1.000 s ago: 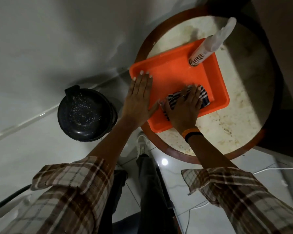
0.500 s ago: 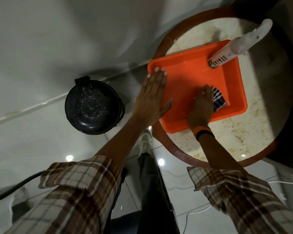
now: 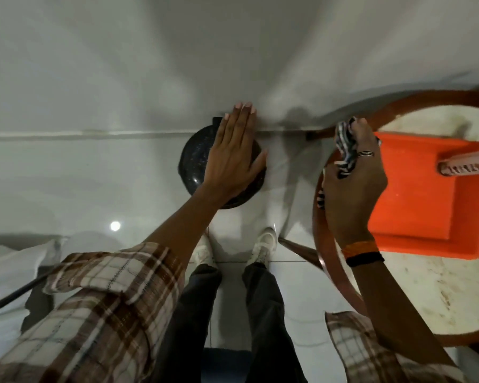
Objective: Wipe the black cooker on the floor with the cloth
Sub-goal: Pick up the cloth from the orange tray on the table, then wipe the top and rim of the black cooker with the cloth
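The black cooker [image 3: 194,165], round with a speckled lid, stands on the white floor by the wall. My left hand [image 3: 233,150] hovers flat over it with fingers together and extended, holding nothing, and hides the cooker's right half. My right hand [image 3: 353,178] is closed on the black-and-white striped cloth [image 3: 345,146], lifted off the orange tray [image 3: 421,205] and held above the round table's left edge. Part of the cloth hangs out below my palm.
The round marble-topped table [image 3: 440,294] with a reddish-brown rim stands at the right, carrying the tray and a white spray bottle [image 3: 465,165]. My feet [image 3: 263,248] stand just below the cooker. A black cable [image 3: 14,295] runs along the floor at the left.
My right hand lifted the cloth out of the tray and moved left. My left hand left the tray edge and now is over the cooker. The view swung left.
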